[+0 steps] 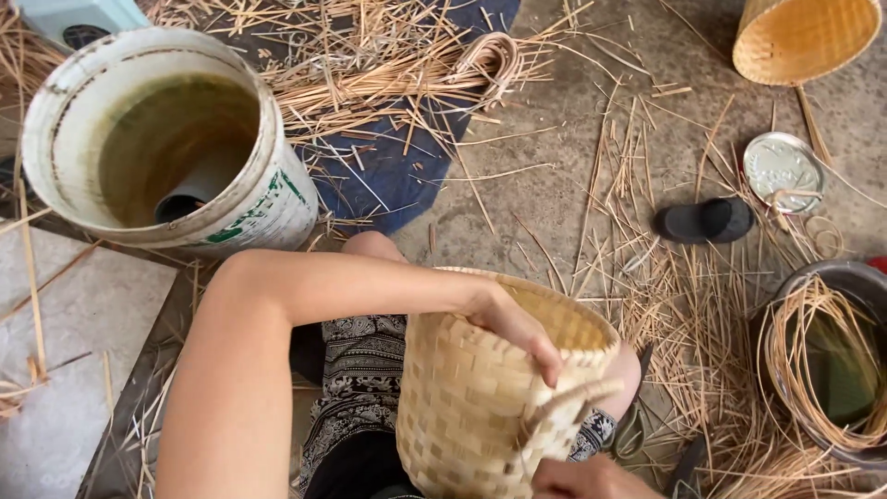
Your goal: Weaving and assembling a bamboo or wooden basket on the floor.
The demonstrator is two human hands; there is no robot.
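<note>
A pale woven bamboo basket [462,397] rests on my lap, its open mouth tilted up and to the right. My left hand [517,325] reaches across and grips the basket's rim, fingers curled over the near edge. My right hand [582,479] shows only partly at the bottom edge, pinching a thin bamboo strip [564,407] that loops up to the rim. The rest of that hand is cut off by the frame.
A big white bucket [268,199] of murky water stands at upper left. Loose bamboo strips litter a blue sheet [388,176] and the concrete floor. A second woven basket [804,37] lies top right. A round tin lid [781,171], black sandal [707,220] and dark basin [832,277] of soaking coils sit at right.
</note>
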